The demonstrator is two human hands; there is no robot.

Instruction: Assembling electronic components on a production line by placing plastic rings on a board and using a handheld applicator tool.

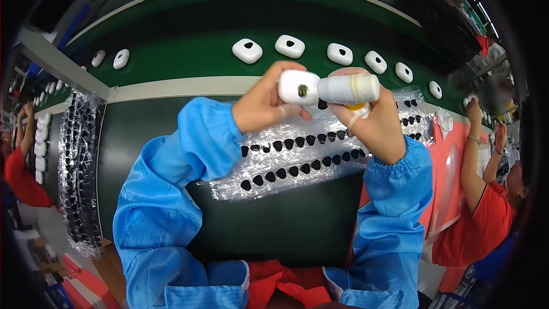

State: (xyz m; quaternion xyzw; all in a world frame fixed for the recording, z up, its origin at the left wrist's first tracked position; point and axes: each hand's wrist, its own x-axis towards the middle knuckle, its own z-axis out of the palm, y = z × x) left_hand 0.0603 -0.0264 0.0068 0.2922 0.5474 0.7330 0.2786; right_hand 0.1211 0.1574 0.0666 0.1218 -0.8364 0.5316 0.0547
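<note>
White case [289, 86] sits pinched in the curled left hand [260, 103] beside a pale bottle [345, 88] clasped by the closed right hand [382, 126].

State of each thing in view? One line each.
left hand: closed around the held case
right hand: closed around the bottle
held case: lifted, dark greenish patch visible
bottle: on its side, end at the case; contact unclear
white cases: set down on the green surface, black patches showing
black pads: in rows on the clear sheet
clear sheet: spread out, wrinkled, partly hidden
</note>
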